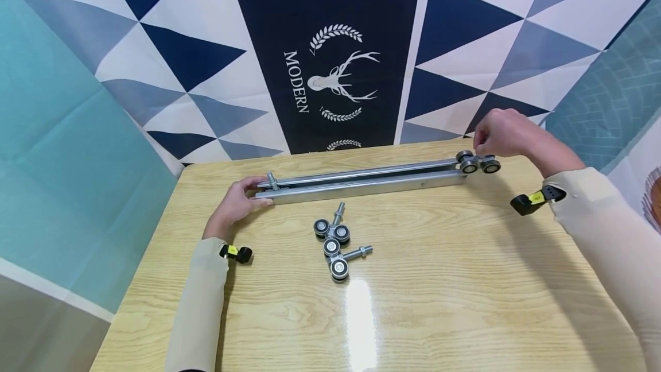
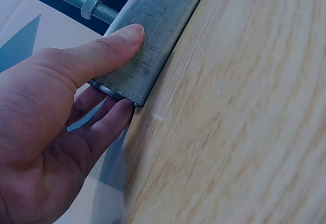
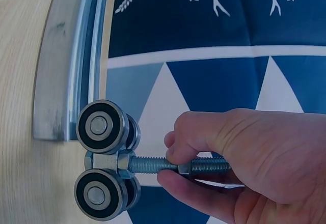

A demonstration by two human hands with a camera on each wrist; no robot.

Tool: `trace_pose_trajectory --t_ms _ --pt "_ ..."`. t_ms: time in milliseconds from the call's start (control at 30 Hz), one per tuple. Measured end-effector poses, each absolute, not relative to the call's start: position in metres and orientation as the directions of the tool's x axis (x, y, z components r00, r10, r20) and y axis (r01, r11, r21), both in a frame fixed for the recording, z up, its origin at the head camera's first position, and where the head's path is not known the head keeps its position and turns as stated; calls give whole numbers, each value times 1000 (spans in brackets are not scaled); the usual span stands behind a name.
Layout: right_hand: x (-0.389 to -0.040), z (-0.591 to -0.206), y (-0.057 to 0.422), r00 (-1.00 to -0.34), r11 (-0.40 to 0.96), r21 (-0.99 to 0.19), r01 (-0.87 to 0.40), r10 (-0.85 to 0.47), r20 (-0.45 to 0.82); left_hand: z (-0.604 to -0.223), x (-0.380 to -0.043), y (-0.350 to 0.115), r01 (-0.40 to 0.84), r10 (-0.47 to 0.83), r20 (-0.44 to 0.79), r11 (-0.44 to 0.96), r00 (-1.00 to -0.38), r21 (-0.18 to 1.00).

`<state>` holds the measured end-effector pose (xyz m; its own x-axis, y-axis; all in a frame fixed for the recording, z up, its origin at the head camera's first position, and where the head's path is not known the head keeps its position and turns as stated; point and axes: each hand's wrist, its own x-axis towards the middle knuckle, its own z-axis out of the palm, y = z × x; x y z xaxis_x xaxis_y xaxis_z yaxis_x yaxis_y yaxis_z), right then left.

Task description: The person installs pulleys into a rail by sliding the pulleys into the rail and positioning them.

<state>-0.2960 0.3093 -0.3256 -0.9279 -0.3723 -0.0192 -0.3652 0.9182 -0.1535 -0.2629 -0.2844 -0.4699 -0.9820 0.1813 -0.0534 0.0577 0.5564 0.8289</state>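
Note:
A metal track rail (image 1: 361, 188), slotted along its top, lies across the back of the table. My left hand (image 1: 238, 204) grips its left end, thumb (image 2: 114, 43) on the front face and other fingers around the end. Close to that hand, a threaded bolt (image 1: 272, 181) with a nut stands up out of the slot. At the rail's right end my right hand (image 1: 503, 132) pinches the threaded bolt (image 3: 150, 164) of a roller trolley (image 3: 98, 126). This trolley hangs wheels down, its nearest wheels right at the rail's open end.
Two more roller trolleys lie on the wooden table (image 1: 439, 280) in front of the rail: one trolley (image 1: 333, 231) farther back, another trolley (image 1: 338, 259) nearer, their wheels close together. Behind the table hangs a patterned cloth (image 1: 206, 68) with triangles and a deer head.

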Motion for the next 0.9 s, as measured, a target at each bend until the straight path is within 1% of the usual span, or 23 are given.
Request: trace_pose_trajectory --t_ms 400,567,900 --pt "-304 -331 327 -931 927 -138 -350 -360 -57 -469 -262 -283 64 176 -43 556 -983 828" --pt "-308 -338 332 -934 930 -155 -333 -348 -82 -470 -262 -283 71 181 -38 559 -983 826" --pt "-314 -355 337 -928 923 -159 -350 -365 -73 -470 -263 -283 66 176 -43 565 -983 822"
